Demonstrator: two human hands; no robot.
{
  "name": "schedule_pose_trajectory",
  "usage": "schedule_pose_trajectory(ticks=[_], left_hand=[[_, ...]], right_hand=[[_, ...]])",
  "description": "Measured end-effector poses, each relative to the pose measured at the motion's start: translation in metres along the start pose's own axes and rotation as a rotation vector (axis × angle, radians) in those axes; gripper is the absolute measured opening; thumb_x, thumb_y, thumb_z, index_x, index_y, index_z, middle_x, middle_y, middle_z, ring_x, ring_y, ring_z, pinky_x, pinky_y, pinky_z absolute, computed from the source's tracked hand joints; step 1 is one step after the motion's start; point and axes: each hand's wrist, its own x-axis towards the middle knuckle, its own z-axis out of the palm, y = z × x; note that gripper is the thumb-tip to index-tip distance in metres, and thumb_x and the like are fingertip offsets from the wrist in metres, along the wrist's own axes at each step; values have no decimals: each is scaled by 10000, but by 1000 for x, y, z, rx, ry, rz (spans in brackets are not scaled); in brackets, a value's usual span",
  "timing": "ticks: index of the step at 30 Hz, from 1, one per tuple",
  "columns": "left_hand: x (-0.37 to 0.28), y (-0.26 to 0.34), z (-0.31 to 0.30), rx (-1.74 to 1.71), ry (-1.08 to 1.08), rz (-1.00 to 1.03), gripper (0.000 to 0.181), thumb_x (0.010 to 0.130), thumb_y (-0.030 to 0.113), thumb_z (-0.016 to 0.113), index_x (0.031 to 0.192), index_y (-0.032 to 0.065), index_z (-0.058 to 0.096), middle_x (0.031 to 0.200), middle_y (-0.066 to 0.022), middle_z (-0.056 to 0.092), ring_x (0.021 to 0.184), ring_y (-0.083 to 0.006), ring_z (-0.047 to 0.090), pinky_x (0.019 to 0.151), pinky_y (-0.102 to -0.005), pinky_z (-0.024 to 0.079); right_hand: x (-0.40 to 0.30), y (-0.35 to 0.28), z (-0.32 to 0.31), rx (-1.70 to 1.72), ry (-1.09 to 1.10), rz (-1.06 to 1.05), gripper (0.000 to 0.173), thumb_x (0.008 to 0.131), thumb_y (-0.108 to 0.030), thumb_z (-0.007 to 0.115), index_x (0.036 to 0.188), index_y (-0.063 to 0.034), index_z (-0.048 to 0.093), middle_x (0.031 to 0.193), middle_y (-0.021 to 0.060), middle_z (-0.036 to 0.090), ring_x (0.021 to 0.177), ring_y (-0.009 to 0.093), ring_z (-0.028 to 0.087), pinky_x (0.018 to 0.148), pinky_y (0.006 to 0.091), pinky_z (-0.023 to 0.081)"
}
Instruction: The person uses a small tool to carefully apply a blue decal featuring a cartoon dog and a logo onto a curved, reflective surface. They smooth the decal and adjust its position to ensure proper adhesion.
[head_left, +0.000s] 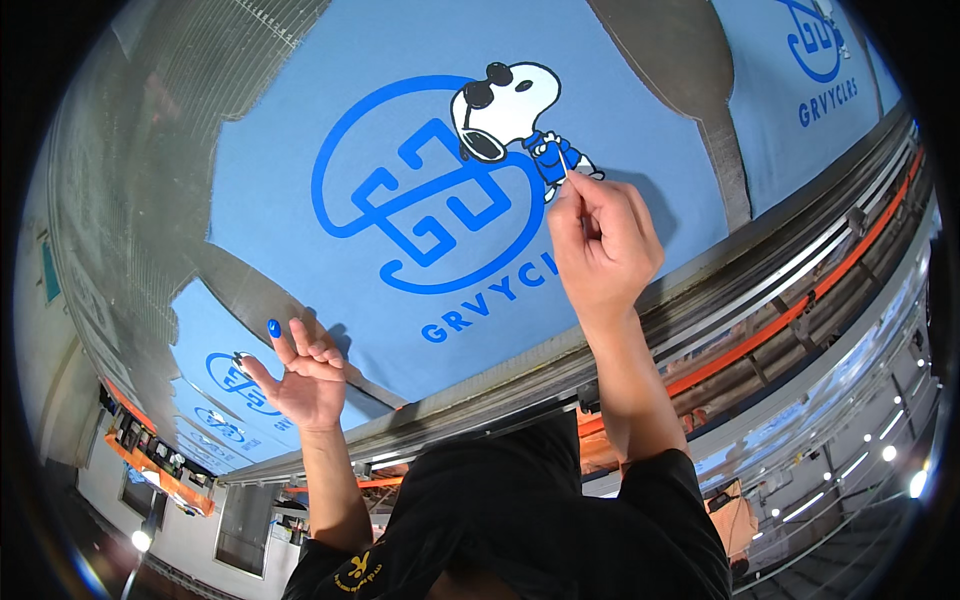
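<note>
A light blue cut fabric panel (285, 165) lies flat before me, printed with a bright blue looping emblem, lettering and a white cartoon dog (517, 97) in dark glasses. My right hand (606, 251) pinches a thin white stick (563, 162) between thumb and fingertips. The stick's far end is at the dog's blue-clothed body; whether it touches the print I cannot tell. My left hand (309, 375) is raised palm up near the panel's lower left edge, fingers apart and holding nothing. Bright blue colour covers the tip of its index finger (274, 328).
More printed panels lie along the long grey table, one at right (780, 150) and several at lower left (199, 330). A metal rail (757, 281) and an orange strip (739, 360) run along the table's near edge. A person (731, 525) is at lower right.
</note>
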Motion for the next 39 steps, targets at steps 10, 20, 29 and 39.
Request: schedule_pose_trajectory(ticks=[10, 20, 29, 39], left_hand=[[-4, 1, -11, 11, 1, 19, 732, 992, 750, 350, 1437, 230, 612, 1491, -59, 580, 1117, -229, 604, 1022, -401, 458], [-2, 1, -3, 19, 24, 7, 641, 1002, 670, 466, 1384, 193, 659, 1474, -48, 593, 1103, -210, 603, 1011, -364, 452], [-1, 0, -1, 11, 27, 16, 635, 1004, 658, 473, 1374, 178, 666, 1467, -50, 598, 1093, -212, 603, 1005, -357, 453], [0, 0, 0, 13, 22, 15, 634, 1003, 656, 480, 1360, 170, 677, 1466, -51, 601, 1100, -207, 603, 1005, -352, 452]], right_hand=[[4, 1, 2, -13, 10, -34, 233, 757, 115, 753, 951, -3, 704, 727, 55, 651, 579, 145, 591, 474, 252, 469], [4, 0, 1, -25, 9, -20, 212, 756, 116, 734, 925, -6, 692, 722, 50, 647, 572, 140, 591, 468, 247, 478], [3, 1, 1, -30, 5, -19, 210, 756, 115, 735, 921, -7, 692, 730, 52, 654, 571, 138, 593, 468, 245, 483], [5, -1, 1, -33, -4, -11, 202, 762, 103, 734, 925, -9, 693, 722, 47, 651, 568, 137, 587, 469, 244, 475]])
